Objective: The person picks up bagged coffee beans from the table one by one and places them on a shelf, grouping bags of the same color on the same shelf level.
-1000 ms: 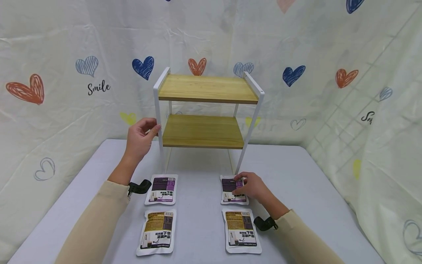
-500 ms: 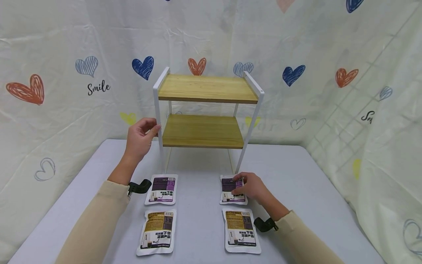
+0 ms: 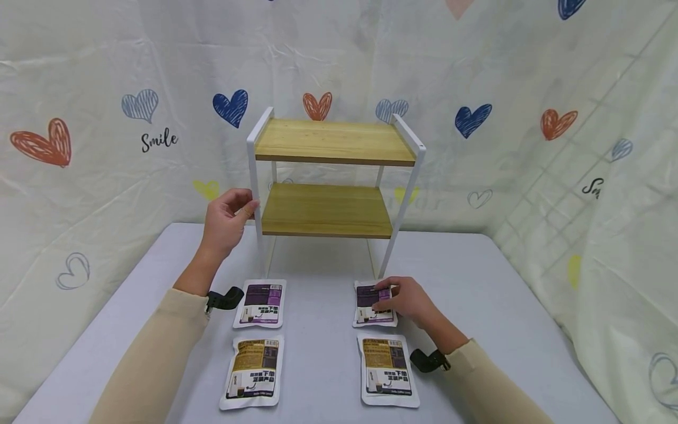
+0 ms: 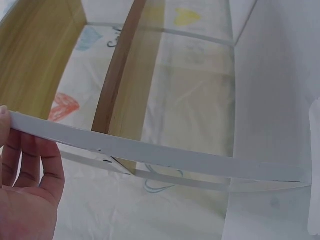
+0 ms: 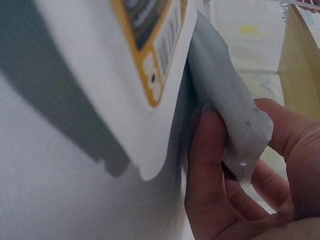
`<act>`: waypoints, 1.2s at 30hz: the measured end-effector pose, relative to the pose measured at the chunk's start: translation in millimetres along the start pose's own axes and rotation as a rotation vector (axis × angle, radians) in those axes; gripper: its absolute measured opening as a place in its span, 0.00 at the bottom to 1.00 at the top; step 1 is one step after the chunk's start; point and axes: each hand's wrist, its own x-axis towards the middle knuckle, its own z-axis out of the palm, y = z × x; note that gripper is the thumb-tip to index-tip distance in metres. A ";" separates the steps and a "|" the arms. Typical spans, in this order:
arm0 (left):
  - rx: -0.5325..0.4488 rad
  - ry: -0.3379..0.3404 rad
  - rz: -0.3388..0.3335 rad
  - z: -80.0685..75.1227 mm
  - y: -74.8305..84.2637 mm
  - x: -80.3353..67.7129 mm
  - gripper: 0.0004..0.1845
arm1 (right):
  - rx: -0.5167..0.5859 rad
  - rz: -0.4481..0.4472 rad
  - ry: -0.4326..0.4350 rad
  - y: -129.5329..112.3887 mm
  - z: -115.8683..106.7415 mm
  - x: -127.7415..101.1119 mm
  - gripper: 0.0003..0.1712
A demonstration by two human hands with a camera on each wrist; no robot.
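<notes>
**Rack steadied, one corner of a pouch lifted**

Heart-printed cloth hangs behind and beside a pale grey tabletop point(image 3: 477, 277), on which stands a two-tier rack point(image 3: 332, 176) with white metal legs and bare wooden shelves. Four flat pouches lie in front of it in two rows.

The left hand point(image 3: 225, 224) holds the rack's front left leg, thumb on the near face and fingers point(image 4: 31, 160) wrapped behind it. The right hand point(image 3: 405, 300) is on the purple pouch point(image 3: 371, 303) at the far right, just beside the rack's right foot. Its grip is narrow: the right wrist view shows the pouch edge point(image 5: 235, 120) pinched between thumb and finger, raised slightly off the tabletop. The orange pouch point(image 3: 385, 370) lies just nearer the person; a second purple pouch point(image 3: 259, 303) and a second orange pouch point(image 3: 253, 372) lie on the left.

The pinch takes only a thin edge, so the smooth pouch could slip out when lifted. It could also clip the right leg or the lower shelf edge.
</notes>
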 end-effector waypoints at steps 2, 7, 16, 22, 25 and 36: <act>0.002 -0.001 -0.001 -0.1 0.2 0.0 0.15 | 0.013 -0.001 -0.008 0.6 -0.6 0.7 0.24; -0.006 -0.007 -0.008 -0.1 -0.6 0.4 0.15 | 0.029 -0.001 -0.018 1.6 -1.9 1.1 0.24; -0.031 -0.021 -0.013 -0.9 -0.6 1.1 0.14 | 0.079 -0.001 -0.040 3.0 -2.3 0.6 0.25; -0.027 -0.029 -0.035 -1.7 2.8 0.3 0.15 | 0.115 -0.006 -0.054 2.8 -1.8 -0.4 0.25; -0.025 -0.034 -0.038 -2.1 4.5 -0.2 0.15 | 0.128 -0.009 -0.059 2.5 -1.6 -0.8 0.25; -0.033 -0.036 -0.023 -2.0 1.9 0.1 0.15 | 0.145 -0.042 -0.053 1.8 -2.9 -4.7 0.24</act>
